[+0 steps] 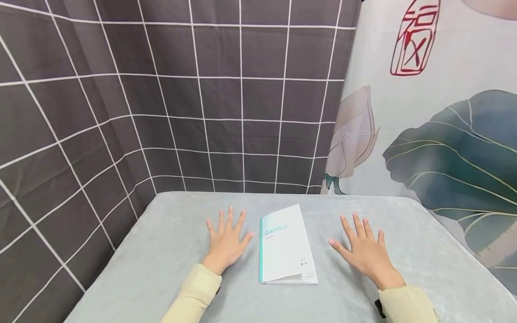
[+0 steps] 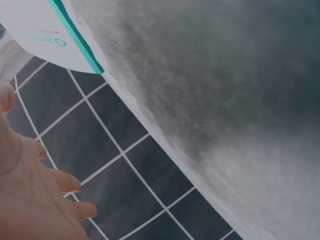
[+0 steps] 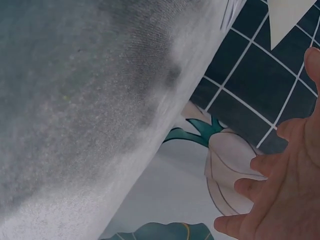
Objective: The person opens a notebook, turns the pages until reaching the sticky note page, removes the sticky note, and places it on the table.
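Note:
A white notebook [image 1: 284, 251] with a teal spine and "Gambit" on its cover lies on the grey table, its cover slightly lifted at the near and right edges. To its left, my left hand [image 1: 227, 244] is held palm down with fingers spread, touching nothing I can make out. On the other side, my right hand [image 1: 365, 253] is spread the same way, apart from the notebook. The left wrist view shows part of the notebook [image 2: 45, 35] beyond the left hand [image 2: 35, 195]. In the right wrist view, the right hand [image 3: 285, 175] appears with its fingers extended.
The table [image 1: 161, 251] is covered in a soft grey cloth with rounded far corners. Behind it hangs a dark curtain [image 1: 218, 98] with a white grid. A pale curtain [image 1: 363, 179] with lotus prints and a red seal hangs at the right.

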Demonstrator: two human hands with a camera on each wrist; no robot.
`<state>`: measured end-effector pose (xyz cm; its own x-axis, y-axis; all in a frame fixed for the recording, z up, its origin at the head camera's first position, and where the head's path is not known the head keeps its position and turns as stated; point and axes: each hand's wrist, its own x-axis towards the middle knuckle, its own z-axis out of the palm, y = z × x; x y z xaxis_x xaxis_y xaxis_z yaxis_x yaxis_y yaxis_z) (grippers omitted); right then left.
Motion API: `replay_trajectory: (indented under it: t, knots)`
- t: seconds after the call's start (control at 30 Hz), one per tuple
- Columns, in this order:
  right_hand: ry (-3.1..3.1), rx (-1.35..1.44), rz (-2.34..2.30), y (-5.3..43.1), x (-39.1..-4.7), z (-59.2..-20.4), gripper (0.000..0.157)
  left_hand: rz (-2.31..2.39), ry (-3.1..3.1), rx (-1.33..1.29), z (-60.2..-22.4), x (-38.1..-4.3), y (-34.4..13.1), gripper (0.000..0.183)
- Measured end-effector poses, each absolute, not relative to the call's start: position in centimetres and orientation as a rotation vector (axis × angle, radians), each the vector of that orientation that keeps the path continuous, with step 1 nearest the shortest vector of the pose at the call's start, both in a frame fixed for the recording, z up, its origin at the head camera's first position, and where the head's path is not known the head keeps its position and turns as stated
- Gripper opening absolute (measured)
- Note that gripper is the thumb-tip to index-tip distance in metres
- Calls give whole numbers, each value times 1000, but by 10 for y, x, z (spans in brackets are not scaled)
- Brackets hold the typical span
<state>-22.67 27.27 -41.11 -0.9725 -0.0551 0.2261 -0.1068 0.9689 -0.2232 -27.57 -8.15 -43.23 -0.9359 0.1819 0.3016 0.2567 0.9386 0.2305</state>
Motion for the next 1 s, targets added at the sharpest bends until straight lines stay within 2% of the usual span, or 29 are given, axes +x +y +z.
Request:
replay_trajectory:
  t: [0.3, 0.43, 0.67, 1.0]
  knots:
    - [-2895, 116, 329, 274, -225, -411, 86, -417, -2791, -351, -432, -266, -81, 67]
    - [-2882, 131, 327, 274, -227, -412, 81, -412, -2754, -405, -432, -259, -76, 61]
    - [-2852, 203, 355, 269, -232, -416, 71, -363, -2664, -620, -427, -244, -58, 47]
    - [-2882, 292, 443, 257, -240, -422, 69, -184, -2444, -862, -419, -224, -28, 39]
